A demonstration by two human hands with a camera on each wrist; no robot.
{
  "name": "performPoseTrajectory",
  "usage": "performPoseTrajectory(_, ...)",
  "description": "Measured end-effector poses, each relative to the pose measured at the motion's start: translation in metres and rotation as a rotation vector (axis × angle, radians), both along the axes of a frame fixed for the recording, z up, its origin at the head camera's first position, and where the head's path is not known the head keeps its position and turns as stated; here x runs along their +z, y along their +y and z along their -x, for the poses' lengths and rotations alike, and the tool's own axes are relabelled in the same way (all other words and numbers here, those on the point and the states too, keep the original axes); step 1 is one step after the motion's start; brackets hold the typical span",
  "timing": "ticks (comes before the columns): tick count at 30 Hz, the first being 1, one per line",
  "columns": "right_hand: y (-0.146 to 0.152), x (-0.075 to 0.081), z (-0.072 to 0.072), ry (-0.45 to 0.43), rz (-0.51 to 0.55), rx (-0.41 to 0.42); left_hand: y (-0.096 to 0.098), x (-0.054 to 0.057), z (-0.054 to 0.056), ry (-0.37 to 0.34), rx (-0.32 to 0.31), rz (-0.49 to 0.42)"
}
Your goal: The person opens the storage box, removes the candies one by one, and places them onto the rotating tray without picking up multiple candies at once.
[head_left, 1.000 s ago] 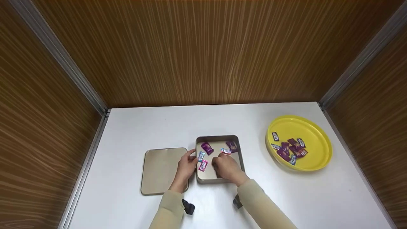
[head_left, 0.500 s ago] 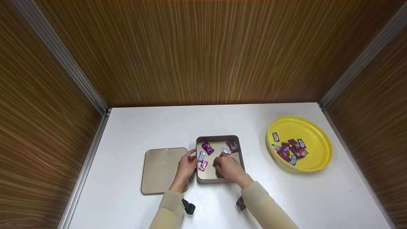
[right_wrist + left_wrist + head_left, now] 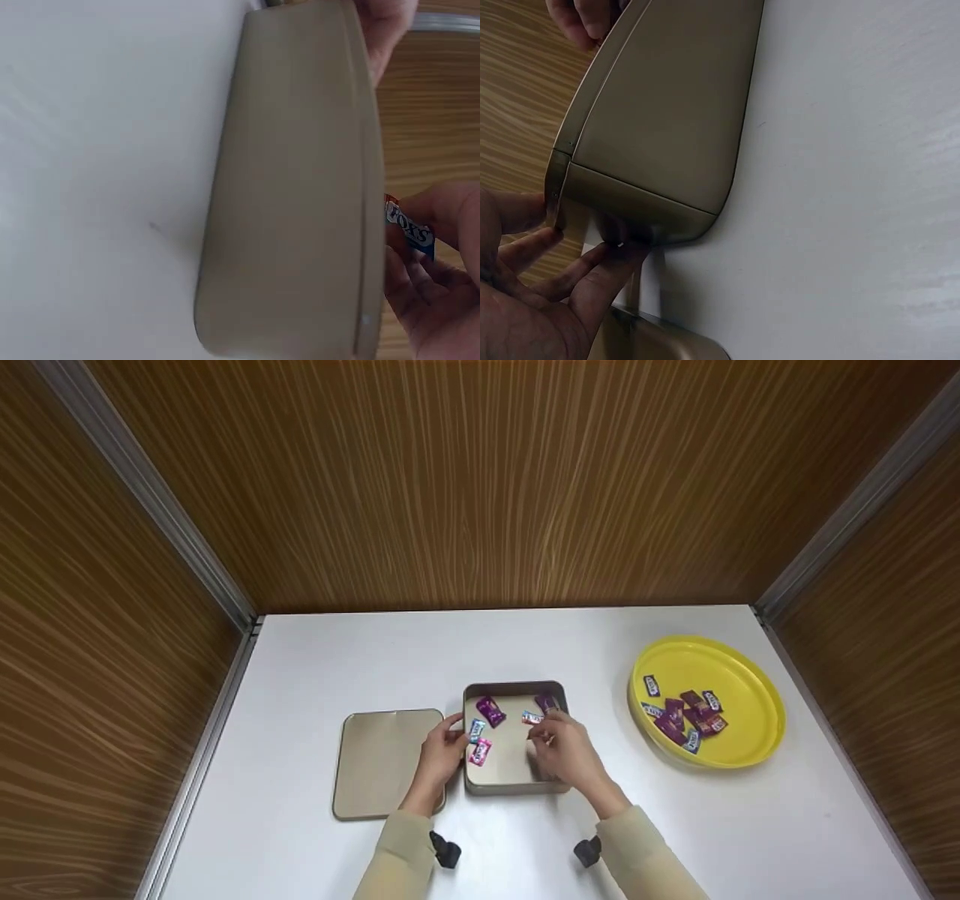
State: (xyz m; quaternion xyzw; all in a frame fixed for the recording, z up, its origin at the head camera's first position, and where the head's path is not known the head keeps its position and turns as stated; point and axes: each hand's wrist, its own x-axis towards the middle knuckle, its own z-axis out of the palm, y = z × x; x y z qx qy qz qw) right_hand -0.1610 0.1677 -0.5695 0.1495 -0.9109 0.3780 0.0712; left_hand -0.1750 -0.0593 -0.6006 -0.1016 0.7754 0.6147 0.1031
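Observation:
A square gold tin [image 3: 517, 788] stands uncovered at the table's middle, with a few wrapped candies inside. Purple-wrapped candy [image 3: 491, 711] lies toward its back left, blue candy [image 3: 477, 730] and pink candy [image 3: 480, 751] along its left side. My left hand [image 3: 441, 754] holds the tin's left wall, thumb [image 3: 521, 211] at the rim and fingers lower on the outside. Over the tin's right half is my right hand [image 3: 568, 750], pinching a small candy in a blue and red Fox's wrapper [image 3: 410, 228]. From the head, this candy is mostly hidden by the fingers.
The flat gold lid [image 3: 382, 765] lies left of the tin, partly under my left forearm. A round yellow tray [image 3: 739, 675] with several wrapped candies stands on the right. Wood-grain panels [image 3: 480, 487] border the white table [image 3: 337, 660].
My right hand has moved right and lifted a little from the tin's middle toward its right wall. The left hand keeps its place on the tin.

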Motion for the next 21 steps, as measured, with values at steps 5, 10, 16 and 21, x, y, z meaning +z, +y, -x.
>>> performPoseTrajectory(5,0.023,0.005,-0.002,0.054,0.065,-0.097,-0.001,0.0,0.0,-0.017,-0.002,-0.003)
performPoseTrajectory(10,0.05,0.007,-0.003,0.097,0.115,-0.2,-0.002,-0.002,-0.001,-0.022,-0.004,-0.007)
performPoseTrajectory(16,0.085,0.01,-0.004,0.074,0.135,-0.324,-0.001,-0.001,-0.001,-0.01,-0.005,-0.008)
performPoseTrajectory(21,0.116,0.01,-0.003,0.117,0.084,-0.429,-0.001,0.0,-0.001,-0.013,-0.005,-0.016)
